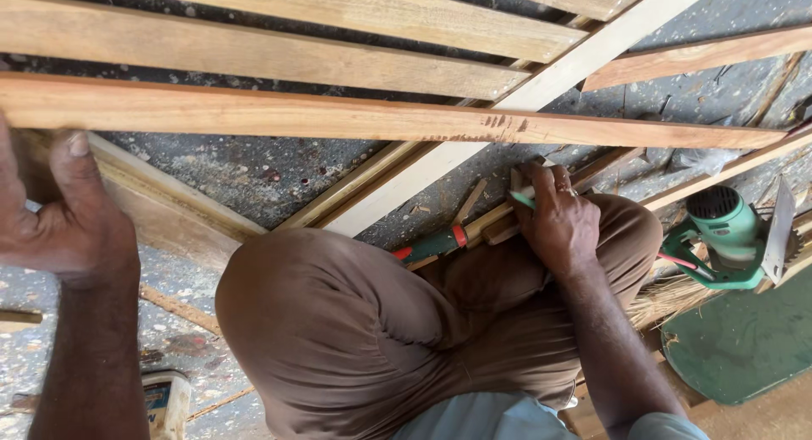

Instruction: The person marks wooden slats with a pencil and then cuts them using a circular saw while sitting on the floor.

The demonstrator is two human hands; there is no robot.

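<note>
Floor: speckled concrete, carries the loose timber.
Reddish plank: spans frame's upper half, above the knee.
Left hand: far left, grip clenched on plank's end, steadying it.
Right hand: right of centre, grip pinching green pencil against small wood pieces.

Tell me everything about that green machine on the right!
The green saw is a small power tool with a glossy green plastic body, a round vented end facing up and a curved handle. A flat grey metal plate and a toothed blade sit on its right side. A red-pink cord runs from its handle. It lies tilted on the floor beside the person's knee; neither hand touches it.
</note>
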